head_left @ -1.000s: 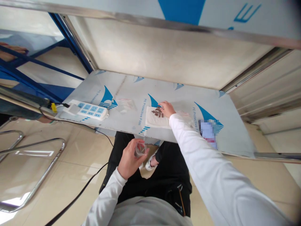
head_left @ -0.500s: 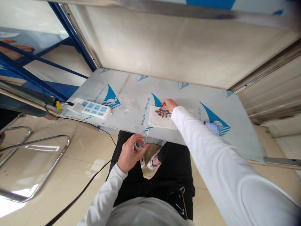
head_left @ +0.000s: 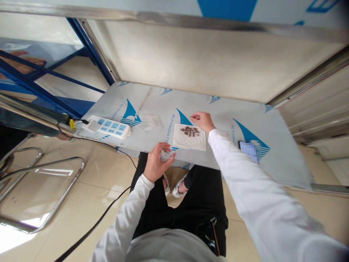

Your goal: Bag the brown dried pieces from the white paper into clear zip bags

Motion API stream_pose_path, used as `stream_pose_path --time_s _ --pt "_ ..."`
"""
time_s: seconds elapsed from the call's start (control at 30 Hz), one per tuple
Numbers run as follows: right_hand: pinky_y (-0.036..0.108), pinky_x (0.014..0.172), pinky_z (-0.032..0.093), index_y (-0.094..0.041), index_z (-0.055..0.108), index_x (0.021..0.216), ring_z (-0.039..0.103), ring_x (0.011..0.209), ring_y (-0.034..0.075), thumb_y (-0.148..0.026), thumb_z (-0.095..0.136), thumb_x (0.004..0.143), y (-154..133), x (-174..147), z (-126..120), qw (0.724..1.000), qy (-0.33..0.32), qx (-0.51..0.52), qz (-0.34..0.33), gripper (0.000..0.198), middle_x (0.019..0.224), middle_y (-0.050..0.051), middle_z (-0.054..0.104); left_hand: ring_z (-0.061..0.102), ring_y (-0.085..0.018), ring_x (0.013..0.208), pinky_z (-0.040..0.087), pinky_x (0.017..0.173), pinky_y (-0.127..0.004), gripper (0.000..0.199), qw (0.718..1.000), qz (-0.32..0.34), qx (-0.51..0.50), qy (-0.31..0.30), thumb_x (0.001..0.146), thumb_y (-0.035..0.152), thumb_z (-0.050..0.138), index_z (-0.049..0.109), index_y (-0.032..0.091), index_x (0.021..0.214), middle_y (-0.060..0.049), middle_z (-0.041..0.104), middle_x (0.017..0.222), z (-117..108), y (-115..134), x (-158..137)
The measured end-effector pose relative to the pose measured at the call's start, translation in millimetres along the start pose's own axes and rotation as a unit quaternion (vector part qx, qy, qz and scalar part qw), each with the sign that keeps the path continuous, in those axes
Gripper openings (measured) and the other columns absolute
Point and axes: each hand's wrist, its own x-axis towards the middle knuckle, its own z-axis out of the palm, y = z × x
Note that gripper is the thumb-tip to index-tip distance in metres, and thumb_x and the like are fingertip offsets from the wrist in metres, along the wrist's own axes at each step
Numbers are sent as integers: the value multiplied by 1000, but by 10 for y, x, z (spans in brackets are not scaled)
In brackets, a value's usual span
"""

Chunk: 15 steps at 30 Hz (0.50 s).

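My left hand [head_left: 157, 163] is closed around a small clear plastic cup [head_left: 166, 155] near the front edge of the table. Above the far edge of a white tissue [head_left: 178, 142], my right hand [head_left: 204, 120] has its thumb and fingers pinched together. Whatever is between those fingertips is too small to make out. A loose heap of small, long brown pieces [head_left: 190, 131] lies on the tissue, just in front of my right hand.
A white power strip [head_left: 113, 128] with a plugged-in cable lies at the table's left. Beside it is a clear plastic bag [head_left: 150, 123]. A phone [head_left: 248, 151] rests at the right. Behind the blue frame at far left, another person's hand [head_left: 27, 64] shows. A metal chair [head_left: 68, 189] stands left.
My right hand has lifted off the brown pieces and moved back a little, to the far side of the tissue. The left hand has raised the cup toward the table edge.
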Motion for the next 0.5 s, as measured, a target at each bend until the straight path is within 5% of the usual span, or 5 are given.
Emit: stream_pose_path --time_s 0.13,0.23,0.5 --pt "24 59 49 -22 71 91 63 62 13 -36 63 83 -523 -823 -247 981 26 158 -114 18 83 2 74 62 -16 81 47 77 -29 33 999 25 -25 3 76 27 67 50 21 103 -2 65 89 202 78 123" --pt "26 60 49 -27 69 87 63 62 13 -30 64 82 -770 -1292 -354 979 -32 120 -164 7 83 -1 73 62 -17 82 47 76 -30 30 997 57 -55 -16 75 24 65 49 20 100 -3 64 91 355 187 147" --pt "34 71 49 -28 70 94 66 80 22 -26 57 89 -765 -1483 -370 973 -42 -40 -222 14 85 5 72 61 -17 80 47 72 -29 29 991 84 -96 -25 72 17 61 44 20 95 -2 59 87 549 330 65"
